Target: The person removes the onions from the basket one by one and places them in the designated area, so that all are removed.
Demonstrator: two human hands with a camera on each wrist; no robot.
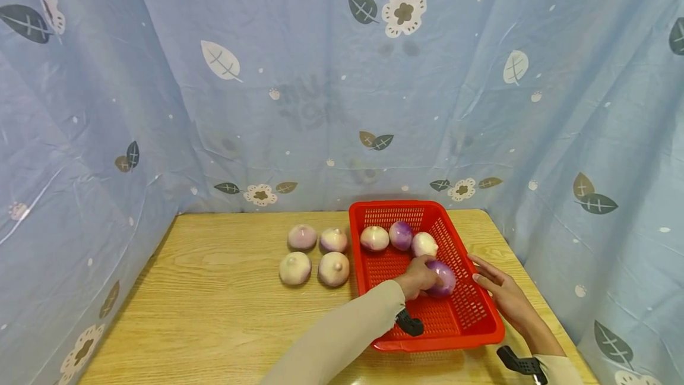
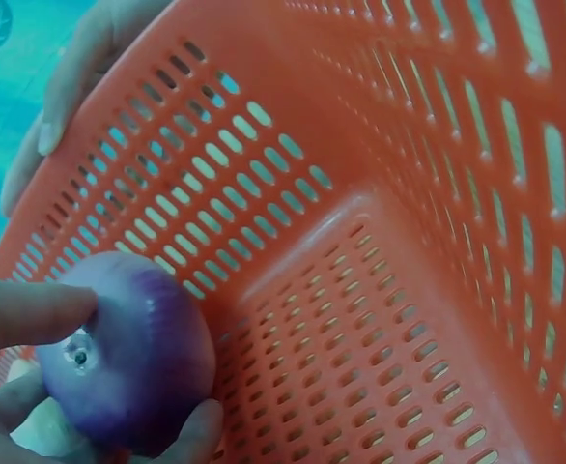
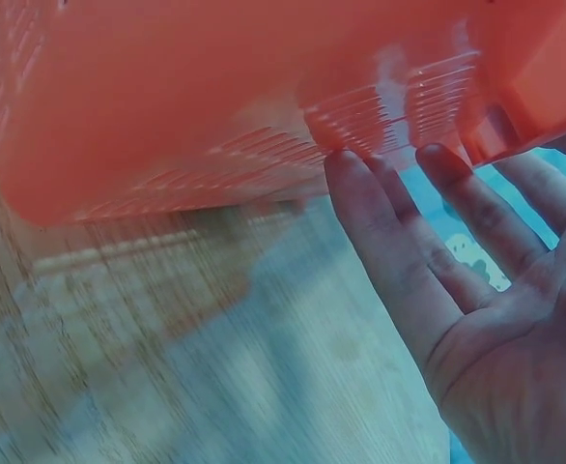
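A red plastic basket [image 1: 438, 343] with slotted walls stands on the right part of the table. Inside it, my left hand [image 1: 419, 278] grips a purple onion [image 1: 442, 280] near the right wall. The left wrist view shows thumb and fingers around this onion [image 2: 153, 358], its root end turned toward the hand. Three more onions lie farther back in the basket: a pale one [image 1: 374, 239], a purple one [image 1: 401, 235] and a white one [image 1: 424, 245]. Outside, my right hand [image 1: 504, 296] has its fingers extended against the basket's right side; in the right wrist view the fingertips [image 3: 343, 164] meet the red wall.
Several pale onions stand grouped on the wooden table [image 1: 214, 302] left of the basket, among them a rear one [image 1: 302, 237] and a front one [image 1: 333, 269]. A blue patterned curtain [image 1: 299, 153] encloses the table at the back and sides.
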